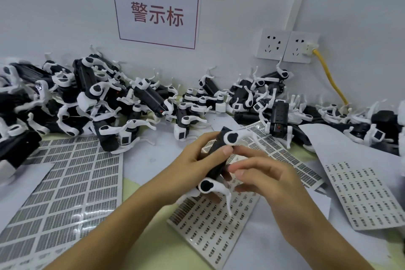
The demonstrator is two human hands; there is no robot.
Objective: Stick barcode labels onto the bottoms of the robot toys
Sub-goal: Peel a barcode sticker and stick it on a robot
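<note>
My left hand [199, 160] grips a black and white robot toy [217, 160] above the table's middle, its white legs pointing right and down. My right hand [269, 180] is at the toy's right side, with thumb and forefinger touching its black body; whether they pinch a label is hidden. Under the hands lies a barcode label sheet [210, 230]. A larger label sheet [72, 186] lies to the left, and another label sheet [368, 195] to the right.
A long heap of robot toys [140, 98] runs along the wall at the back of the table. Wall sockets [287, 46] with a yellow cable [328, 76] are at the back right. A white sign with red characters [156, 12] hangs on the wall.
</note>
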